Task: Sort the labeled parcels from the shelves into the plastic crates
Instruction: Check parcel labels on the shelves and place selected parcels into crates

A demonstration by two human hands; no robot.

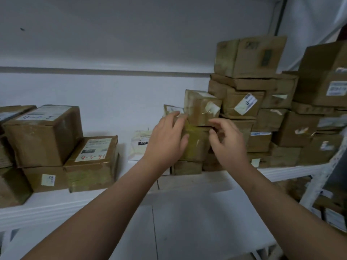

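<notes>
Both my hands reach to a small stack of taped brown parcels in the middle of the white shelf [206,184]. My left hand [167,139] lies with spread fingers against the left side of a yellowish-taped parcel [197,143]. My right hand [227,141] is at that parcel's right side, fingers curled and apart; whether it touches the parcel is unclear. A tilted parcel [201,107] with torn white labels rests on top of it. A smaller box [187,167] lies underneath. No crate is in view.
A tall pile of brown parcels [262,109] fills the shelf to the right. At left stand boxes marked by hand, one reading 4-5-4 [92,162]. A pale packet [139,143] leans on the back wall. A metal rack post [319,181] rises at lower right.
</notes>
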